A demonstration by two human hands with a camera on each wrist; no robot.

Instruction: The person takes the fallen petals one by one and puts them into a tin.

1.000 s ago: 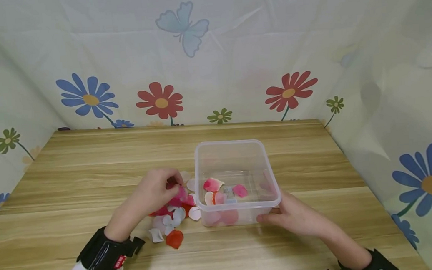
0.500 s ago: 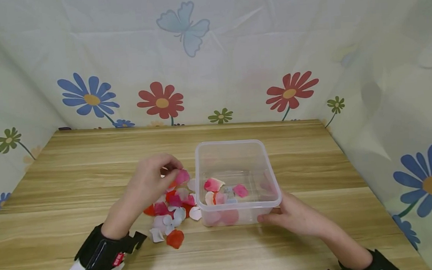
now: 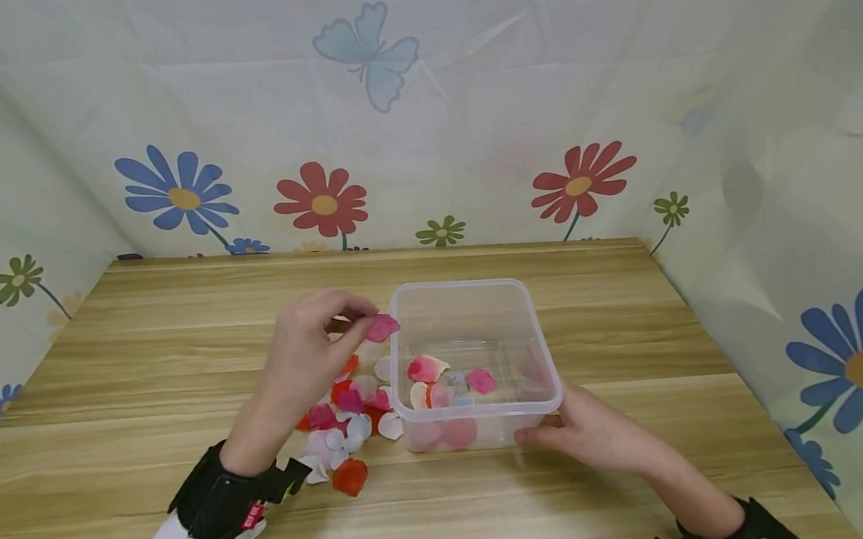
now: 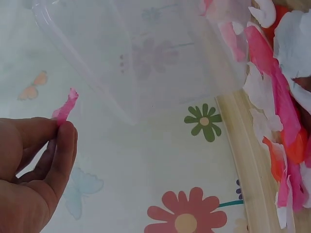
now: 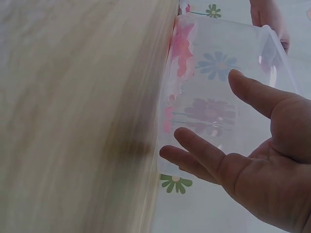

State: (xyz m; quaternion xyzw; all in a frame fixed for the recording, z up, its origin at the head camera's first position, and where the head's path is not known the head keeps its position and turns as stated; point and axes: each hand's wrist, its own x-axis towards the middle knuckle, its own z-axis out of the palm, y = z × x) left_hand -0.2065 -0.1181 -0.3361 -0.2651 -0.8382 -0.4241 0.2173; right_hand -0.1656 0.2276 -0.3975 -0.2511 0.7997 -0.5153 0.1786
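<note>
My left hand (image 3: 304, 337) pinches a pink petal (image 3: 383, 327) between thumb and fingertips; in the left wrist view the petal (image 4: 65, 108) pokes up from the fingertips. It is raised at the left rim of a clear plastic box (image 3: 479, 408). Several pink, white and red petals lie at the bottom of the box, among them a bright pink petal (image 3: 480, 380). With fingers spread and fairly straight, my right hand (image 3: 589, 430) rests against the box's near right corner. The right wrist view shows that hand (image 5: 262, 160) beside the clear wall, thumb apart from the fingers.
A loose heap of red, pink and white petals (image 3: 346, 401) lies on the wooden table (image 3: 217, 318) just left of the box. One orange-red petal (image 3: 350, 478) lies at its near edge. A flower-printed cloth (image 3: 464, 92) hangs behind the table and along both sides.
My left hand has lifted from the petal heap with the pink petal and moved up and right to the box's rim. The right hand and the box have stayed in place.
</note>
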